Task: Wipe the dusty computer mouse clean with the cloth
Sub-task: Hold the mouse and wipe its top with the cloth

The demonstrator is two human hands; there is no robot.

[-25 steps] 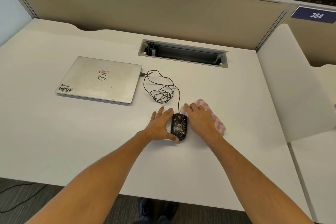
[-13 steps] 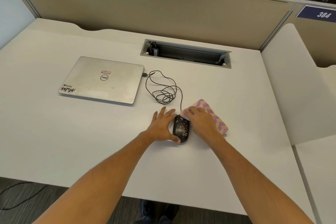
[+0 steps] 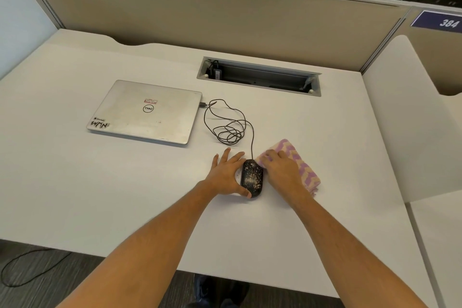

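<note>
A black wired mouse (image 3: pixel 252 177) speckled with pale dust lies on the white desk (image 3: pixel 125 195). My left hand (image 3: pixel 226 174) rests against its left side, fingers spread, thumb at the mouse's near end. To the right lies a folded purple and beige cloth (image 3: pixel 303 172). My right hand (image 3: pixel 282 170) presses on the cloth's left part, fingertips curled at its far corner beside the mouse. The cloth touches the mouse's right edge. The mouse's top is uncovered.
The mouse's black cable (image 3: pixel 228 127) coils behind it and runs to a closed silver laptop (image 3: pixel 147 111) at the left. A recessed cable tray (image 3: pixel 258 76) sits at the back. Beige partition walls (image 3: pixel 225 15) and a white side panel (image 3: pixel 410 120) bound the desk.
My right hand's fingers have curled and drawn the cloth's near corner closer to the mouse. My left hand stays against the mouse.
</note>
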